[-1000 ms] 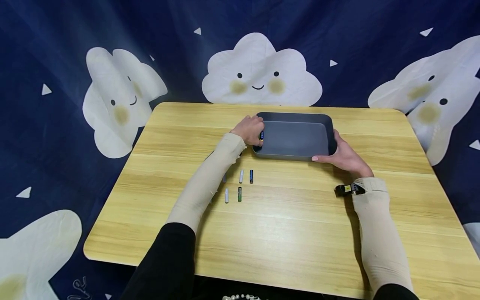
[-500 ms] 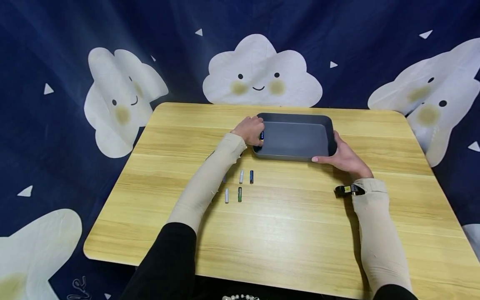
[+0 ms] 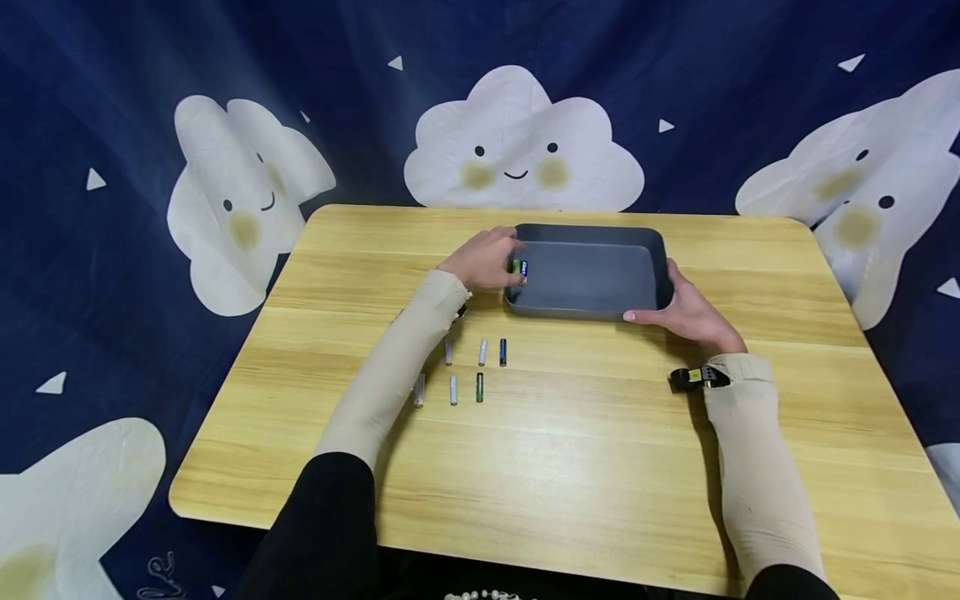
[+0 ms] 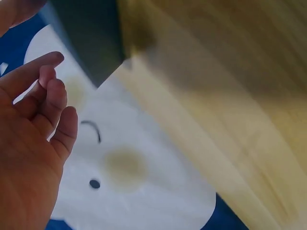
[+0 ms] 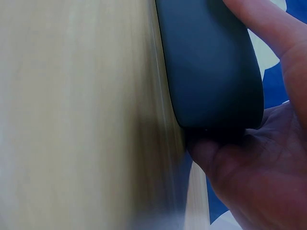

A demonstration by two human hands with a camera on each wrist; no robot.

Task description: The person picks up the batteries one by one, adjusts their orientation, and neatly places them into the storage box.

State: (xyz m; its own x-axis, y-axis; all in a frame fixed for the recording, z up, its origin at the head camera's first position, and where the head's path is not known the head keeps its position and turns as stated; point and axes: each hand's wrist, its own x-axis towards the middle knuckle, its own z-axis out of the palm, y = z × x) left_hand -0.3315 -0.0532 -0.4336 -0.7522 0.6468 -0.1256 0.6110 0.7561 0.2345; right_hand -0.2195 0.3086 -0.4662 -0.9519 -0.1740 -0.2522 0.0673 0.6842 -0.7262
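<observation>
A dark grey rectangular baking pan (image 3: 588, 279) lies towards the far side of the table. At its left end, a blue and green battery pair (image 3: 522, 268) shows inside, beside my left hand (image 3: 483, 258). That hand's fingers are loosely bent and spread; the left wrist view shows no battery between the visible fingers, though its thumb is partly cut off. My right hand (image 3: 693, 317) grips the pan's near right corner, thumb along the front wall and fingers round the end. In the right wrist view, the grey pan wall (image 5: 211, 62) sits between thumb and fingers.
Several loose batteries (image 3: 482, 352) lie in two rows on the wooden table (image 3: 585, 467), left of centre and nearer than the pan. My left forearm passes close to the leftmost ones. A dark blue cloud-patterned cloth (image 3: 360, 125) hangs behind the table.
My left hand has loosened and drawn back left, revealing the green battery beside the blue one. More of the loose batteries show beside the forearm. The right hand and pan stay put.
</observation>
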